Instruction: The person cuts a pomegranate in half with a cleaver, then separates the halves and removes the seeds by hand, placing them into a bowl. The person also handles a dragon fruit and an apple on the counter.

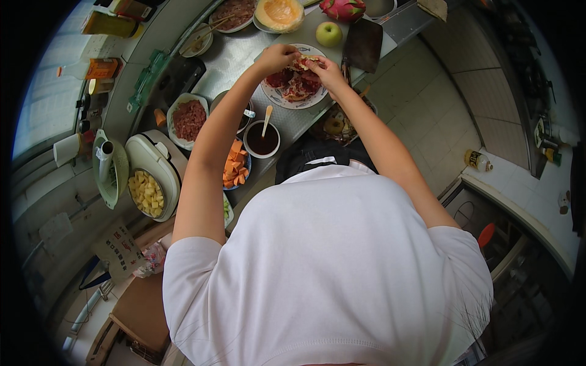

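Both hands meet over a white plate with fish drawings (293, 104) on the steel counter. Between them is a piece of pomegranate (309, 61), with pale rind and membrane showing. My left hand (280, 57) grips its left side with the fingertips. From the right, my right hand (326, 73) pinches the same piece. Opened pomegranate chunks (296, 87) with red seeds lie on the plate below. A green apple (328, 34) and a cleaver (362, 45) are beyond the plate, on a pale cutting board (316, 20).
A bowl of dark liquid (262, 141) with a spoon stands nearer me. Minced meat (189, 120) and orange cubes (236, 164) are to the left. A halved melon (280, 14) and a dragon fruit (342, 9) sit at the far end. A scrap-filled container (338, 124) is below the counter edge.
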`<state>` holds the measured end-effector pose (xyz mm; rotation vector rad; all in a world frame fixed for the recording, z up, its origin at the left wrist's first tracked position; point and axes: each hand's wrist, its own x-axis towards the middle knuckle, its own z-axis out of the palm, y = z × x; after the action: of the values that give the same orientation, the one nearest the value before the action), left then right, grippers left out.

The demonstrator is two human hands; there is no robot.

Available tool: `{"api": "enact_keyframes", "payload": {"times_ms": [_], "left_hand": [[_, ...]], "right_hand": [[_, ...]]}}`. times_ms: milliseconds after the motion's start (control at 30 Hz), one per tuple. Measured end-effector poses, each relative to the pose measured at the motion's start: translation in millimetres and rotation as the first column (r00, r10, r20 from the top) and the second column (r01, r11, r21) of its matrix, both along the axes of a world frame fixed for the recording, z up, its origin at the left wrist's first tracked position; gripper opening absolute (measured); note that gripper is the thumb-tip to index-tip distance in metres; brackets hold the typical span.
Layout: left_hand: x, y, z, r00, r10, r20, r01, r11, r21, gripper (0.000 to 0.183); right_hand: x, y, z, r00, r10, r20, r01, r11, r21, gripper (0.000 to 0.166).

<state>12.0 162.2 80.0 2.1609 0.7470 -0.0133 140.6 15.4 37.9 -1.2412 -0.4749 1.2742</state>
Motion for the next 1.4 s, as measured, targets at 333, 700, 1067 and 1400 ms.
{"api": "enact_keyframes", "payload": {"times_ms": [333, 700, 1067, 1400], "left_hand": [[-2.2, -0.3, -1.9, 0.998, -0.059, 0.025, 0.058, 0.998, 0.036, 0.028], [1.8, -10.4, 6.8, 0.991, -0.095, -0.097, 0.115, 0.966, 0.230, 0.025], [1.6, -10.8, 6.9, 0.995, -0.079, -0.064, 0.092, 0.971, 0.220, 0.029], [-1.0, -11.6, 7.6, 0.996, -0.087, -0.037, 0.093, 0.975, 0.201, 0.030]], "right_hand": [[-1.2, 7.1, 9.8, 0.989, 0.091, 0.113, -0.077, 0.989, -0.123, 0.037], [-2.6, 1.0, 2.0, 0.976, 0.063, -0.207, -0.089, 0.989, -0.117, 0.028], [-7.2, 3.2, -4.4, 0.998, 0.047, 0.038, -0.043, 0.993, -0.107, 0.021], [-1.6, 3.9, -8.3, 0.979, 0.096, 0.180, -0.069, 0.986, -0.151, 0.029]]}}
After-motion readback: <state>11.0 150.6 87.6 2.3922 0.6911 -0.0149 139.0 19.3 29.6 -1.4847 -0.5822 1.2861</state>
